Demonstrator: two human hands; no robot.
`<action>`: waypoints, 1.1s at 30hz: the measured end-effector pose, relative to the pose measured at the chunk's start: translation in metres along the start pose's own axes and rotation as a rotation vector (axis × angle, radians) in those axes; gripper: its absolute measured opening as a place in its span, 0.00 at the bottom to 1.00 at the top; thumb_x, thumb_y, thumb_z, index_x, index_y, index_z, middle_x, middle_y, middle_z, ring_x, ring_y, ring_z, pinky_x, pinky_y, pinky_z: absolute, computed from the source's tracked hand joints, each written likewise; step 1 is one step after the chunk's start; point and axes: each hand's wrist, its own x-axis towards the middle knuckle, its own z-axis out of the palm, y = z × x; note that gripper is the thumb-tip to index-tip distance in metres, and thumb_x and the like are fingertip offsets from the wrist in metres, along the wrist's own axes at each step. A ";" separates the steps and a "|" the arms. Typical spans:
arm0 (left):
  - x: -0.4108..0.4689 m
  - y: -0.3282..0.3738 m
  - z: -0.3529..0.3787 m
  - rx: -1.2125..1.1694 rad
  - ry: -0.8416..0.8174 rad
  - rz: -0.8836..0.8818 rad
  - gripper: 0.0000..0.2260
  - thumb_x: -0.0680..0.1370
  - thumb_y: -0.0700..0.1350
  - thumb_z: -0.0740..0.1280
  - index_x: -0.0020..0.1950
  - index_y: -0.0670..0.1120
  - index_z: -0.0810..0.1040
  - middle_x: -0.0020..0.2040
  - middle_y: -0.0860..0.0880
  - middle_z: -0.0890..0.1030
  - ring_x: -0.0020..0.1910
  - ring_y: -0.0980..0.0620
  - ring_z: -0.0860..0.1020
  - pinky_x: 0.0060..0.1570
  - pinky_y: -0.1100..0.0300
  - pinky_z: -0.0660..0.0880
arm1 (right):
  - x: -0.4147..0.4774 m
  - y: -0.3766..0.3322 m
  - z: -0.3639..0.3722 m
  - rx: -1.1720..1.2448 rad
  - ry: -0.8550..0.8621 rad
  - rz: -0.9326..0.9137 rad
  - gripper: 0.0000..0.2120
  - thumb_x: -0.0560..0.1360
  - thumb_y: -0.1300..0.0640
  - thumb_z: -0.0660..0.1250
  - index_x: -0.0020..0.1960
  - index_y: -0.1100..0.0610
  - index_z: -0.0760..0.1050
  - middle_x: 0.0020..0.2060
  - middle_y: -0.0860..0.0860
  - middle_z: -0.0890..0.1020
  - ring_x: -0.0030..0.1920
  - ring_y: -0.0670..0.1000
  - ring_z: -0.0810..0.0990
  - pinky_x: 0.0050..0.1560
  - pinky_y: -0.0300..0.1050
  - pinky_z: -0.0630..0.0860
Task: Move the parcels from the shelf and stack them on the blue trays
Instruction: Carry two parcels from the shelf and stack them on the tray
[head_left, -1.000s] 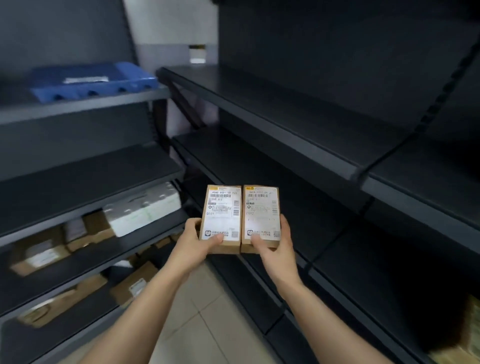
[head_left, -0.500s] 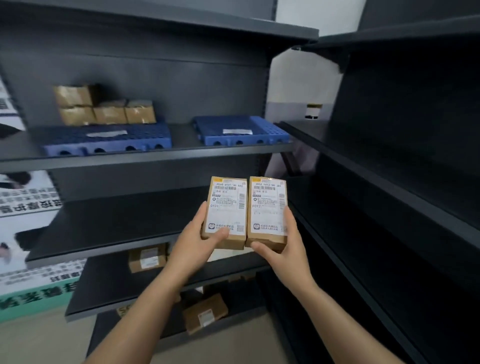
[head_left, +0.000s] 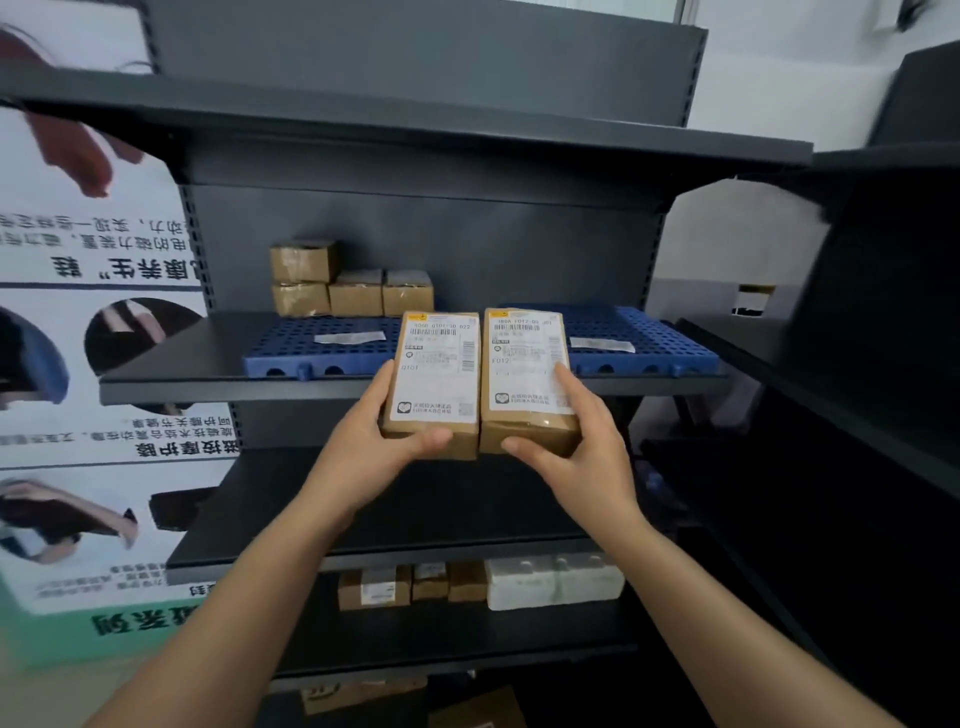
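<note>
I hold two flat brown parcels with white labels side by side in front of the shelf. My left hand (head_left: 374, 441) grips the left parcel (head_left: 434, 382); my right hand (head_left: 576, 447) grips the right parcel (head_left: 524, 379). Behind them, on the dark shelf, lie two blue perforated trays: the left tray (head_left: 311, 348) carries several small brown parcels (head_left: 353, 286) stacked at its back, and the right tray (head_left: 649, 343) bears only a white slip.
The dark metal shelf unit (head_left: 234, 387) has an empty board below the trays. Lower down stand brown boxes (head_left: 374, 590) and a white foam box (head_left: 556, 579). A poster (head_left: 88, 364) hangs at the left; another dark rack (head_left: 883, 364) stands at the right.
My view has swung left from the side rack onto the shelf with the trays. Both parcels have come up and closer to the trays, still held side by side.
</note>
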 end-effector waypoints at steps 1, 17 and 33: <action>0.008 0.000 -0.005 -0.002 0.017 0.002 0.30 0.70 0.50 0.75 0.58 0.76 0.62 0.49 0.75 0.76 0.52 0.71 0.71 0.58 0.53 0.73 | 0.011 -0.002 0.005 0.000 -0.004 -0.010 0.43 0.67 0.50 0.78 0.76 0.45 0.59 0.67 0.44 0.68 0.64 0.41 0.67 0.59 0.35 0.65; 0.182 -0.020 -0.060 0.118 0.255 -0.023 0.30 0.71 0.52 0.75 0.69 0.60 0.66 0.52 0.62 0.77 0.56 0.54 0.76 0.58 0.55 0.73 | 0.216 0.008 0.083 0.089 -0.169 -0.087 0.42 0.66 0.43 0.76 0.75 0.42 0.60 0.67 0.45 0.70 0.64 0.46 0.71 0.63 0.41 0.69; 0.283 -0.069 -0.105 0.375 0.427 -0.102 0.17 0.75 0.45 0.72 0.62 0.41 0.77 0.56 0.46 0.81 0.55 0.47 0.79 0.55 0.54 0.75 | 0.325 0.017 0.154 -0.019 -0.373 -0.001 0.43 0.69 0.36 0.70 0.77 0.46 0.55 0.70 0.48 0.71 0.67 0.50 0.71 0.66 0.47 0.70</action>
